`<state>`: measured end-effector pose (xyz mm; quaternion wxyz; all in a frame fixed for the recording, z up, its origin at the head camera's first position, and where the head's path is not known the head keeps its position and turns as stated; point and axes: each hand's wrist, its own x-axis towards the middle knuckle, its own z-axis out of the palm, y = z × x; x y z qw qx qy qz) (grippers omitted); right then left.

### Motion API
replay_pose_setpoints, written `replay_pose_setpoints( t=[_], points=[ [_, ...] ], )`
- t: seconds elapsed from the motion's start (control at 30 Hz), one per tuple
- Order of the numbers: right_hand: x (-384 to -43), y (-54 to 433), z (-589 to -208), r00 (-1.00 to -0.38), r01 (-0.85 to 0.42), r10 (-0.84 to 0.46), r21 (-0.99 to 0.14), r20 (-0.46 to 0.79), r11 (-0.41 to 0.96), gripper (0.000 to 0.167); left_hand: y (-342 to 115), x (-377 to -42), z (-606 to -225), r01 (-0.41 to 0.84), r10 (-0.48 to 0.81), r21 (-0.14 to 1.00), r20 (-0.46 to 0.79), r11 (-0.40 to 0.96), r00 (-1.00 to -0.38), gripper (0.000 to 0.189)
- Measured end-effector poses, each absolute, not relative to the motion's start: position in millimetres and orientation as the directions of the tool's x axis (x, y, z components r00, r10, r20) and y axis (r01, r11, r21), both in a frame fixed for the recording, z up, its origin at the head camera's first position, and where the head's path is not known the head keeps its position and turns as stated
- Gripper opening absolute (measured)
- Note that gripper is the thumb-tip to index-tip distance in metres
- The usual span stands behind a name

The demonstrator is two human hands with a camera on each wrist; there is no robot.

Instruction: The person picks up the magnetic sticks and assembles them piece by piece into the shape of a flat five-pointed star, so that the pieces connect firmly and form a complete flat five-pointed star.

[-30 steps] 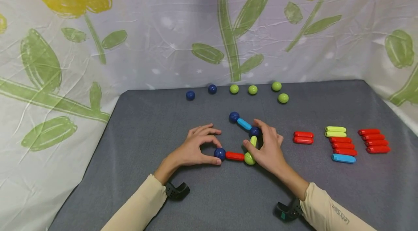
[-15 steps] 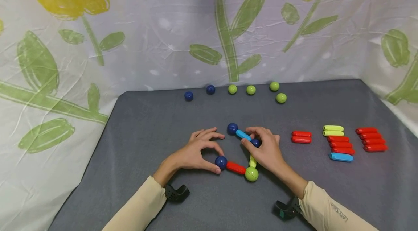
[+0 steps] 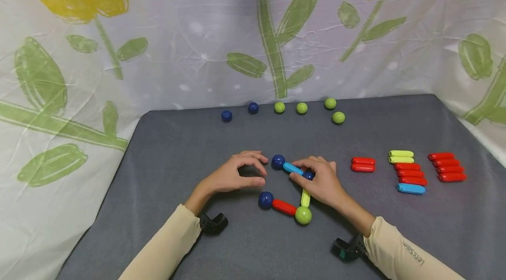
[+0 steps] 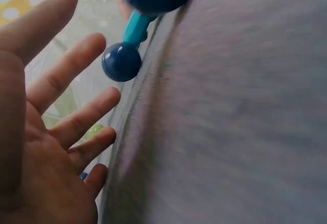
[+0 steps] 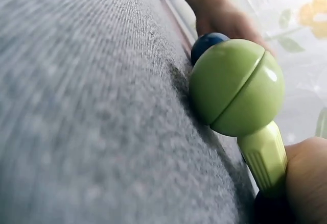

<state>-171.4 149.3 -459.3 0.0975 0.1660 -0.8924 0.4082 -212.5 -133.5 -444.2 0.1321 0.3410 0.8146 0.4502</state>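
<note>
A chain of balls and rods lies on the grey table in an open U. It runs from a blue ball through a red rod, a green ball and a yellow-green rod to a second blue ball. From there a light blue rod leads to a third blue ball. My right hand grips the chain at the second ball, partly covering it. Near the two end balls, my left hand holds nothing, its fingers spread in the left wrist view.
Two loose blue balls and several green balls sit along the table's far edge. On the right lie a red pair, a mixed stack of rods and a red group. A flowered cloth hangs behind.
My left hand has let go of the blue ball by the red rod and moved up from it. My right hand has shifted from the green ball to the upper corner. The chain has turned and moved nearer.
</note>
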Motion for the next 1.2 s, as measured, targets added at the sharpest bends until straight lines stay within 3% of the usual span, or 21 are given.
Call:
replay_pose_setpoints(
  t=[0.2, 0.63, 0.8, 1.0, 1.2],
  points=[
    [-167.1, 159.7, -460.5, -0.877, -0.478, -0.344, -0.669, 0.335, 0.569, 0.023, -111.9, -240.5, -435.4, 0.407, 0.672, 0.851, 0.09, 0.332, -0.735, 0.021],
    [-150.6, 176.5, -460.9, -0.671, -0.643, -0.678, -0.69, 0.3, 0.331, 0.025, -21.6, -298.8, -421.8, 0.488, 0.795, 0.766, -0.051, 0.419, -0.604, 0.039],
    [-144.7, 172.8, -460.2, -0.624, -0.665, -0.728, -0.682, 0.282, 0.305, 0.028, 12.2, -309.7, -424.4, 0.564, 0.828, 0.709, -0.05, 0.423, -0.559, 0.041],
    [-139.0, 169.3, -460.7, -0.573, -0.705, -0.758, -0.659, 0.311, 0.263, 0.028, 45.6, -306.2, -424.6, 0.625, 0.823, 0.605, -0.09, 0.493, -0.561, 0.044],
    [-135.2, 170.2, -460.7, -0.561, -0.714, -0.758, -0.658, 0.332, 0.24, 0.028, 73.0, -297.6, -421.6, 0.702, 0.839, 0.493, -0.117, 0.514, -0.531, 0.048]
  ],
)
